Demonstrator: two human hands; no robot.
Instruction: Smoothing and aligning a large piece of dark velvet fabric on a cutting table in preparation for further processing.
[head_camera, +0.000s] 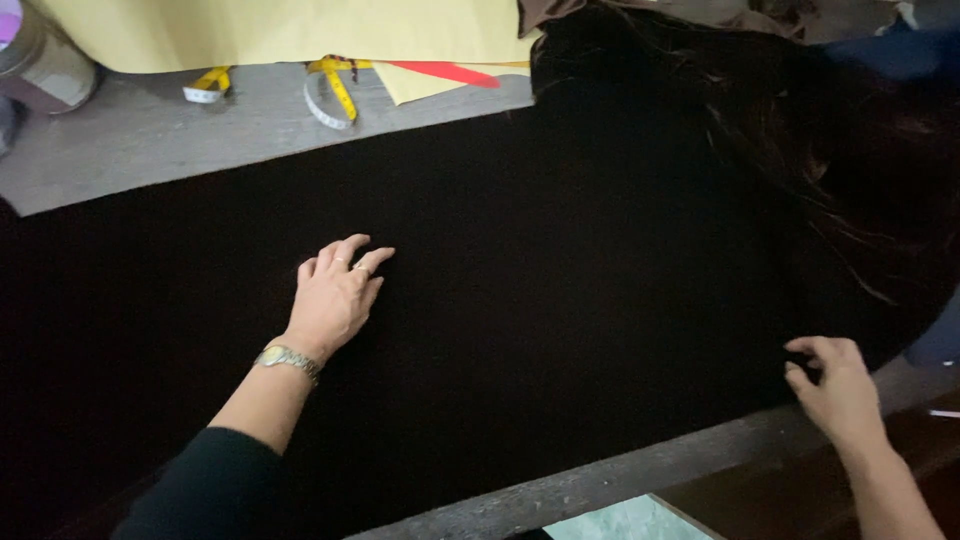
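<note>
We see a black cloth (560, 300) spread flat over most of the grey table (130, 150), reaching from the table's far edge to its near edge, with its right end bunched into loose folds at the upper right. Our left hand (335, 295) lies palm down on the cloth left of its middle, fingers slightly spread and flat, its grip open and holding nothing; a watch (287, 358) sits on that wrist and a ring on one finger. Our right hand (840, 390) is at the cloth's near right edge, its grip closed on the cloth, fingertips pinching the hem where it meets the table's edge. Beyond the cloth, at the far side of the table, a yellow sheet (280, 30) lies flat. A yellow tape measure (335, 90) curls just below it, beside a red strip (445, 72).
</note>
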